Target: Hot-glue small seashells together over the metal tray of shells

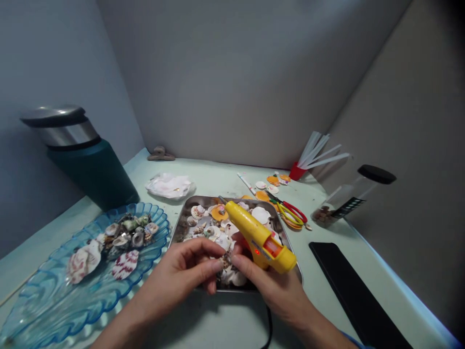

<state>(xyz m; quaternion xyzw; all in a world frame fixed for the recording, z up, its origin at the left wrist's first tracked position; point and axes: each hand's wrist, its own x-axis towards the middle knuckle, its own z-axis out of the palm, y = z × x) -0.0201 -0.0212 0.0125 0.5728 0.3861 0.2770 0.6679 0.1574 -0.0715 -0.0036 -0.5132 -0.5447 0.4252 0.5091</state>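
My right hand (276,291) is wrapped around a yellow hot glue gun (254,230) with a small red light lit on its side. The gun's nozzle points up and away to the left, over a metal tray (293,252) of mixed seashells (210,235). Across from it, my left hand (189,264) is curled in a loose pinch above the tray's near edge. Its fingertips come close to my right thumb. Whatever lies between those fingertips is too small to make out. Decorated orange shells (220,212) lie among the others in the tray.
At left are a blue scalloped dish (109,303) of shells and a teal bottle (94,167). A plastic bag (170,185) lies behind. Scissors (294,213), a marker (247,184), glue sticks (316,150) in a red cup, a clear jar (348,198) and a black slab (348,286) occupy the right.
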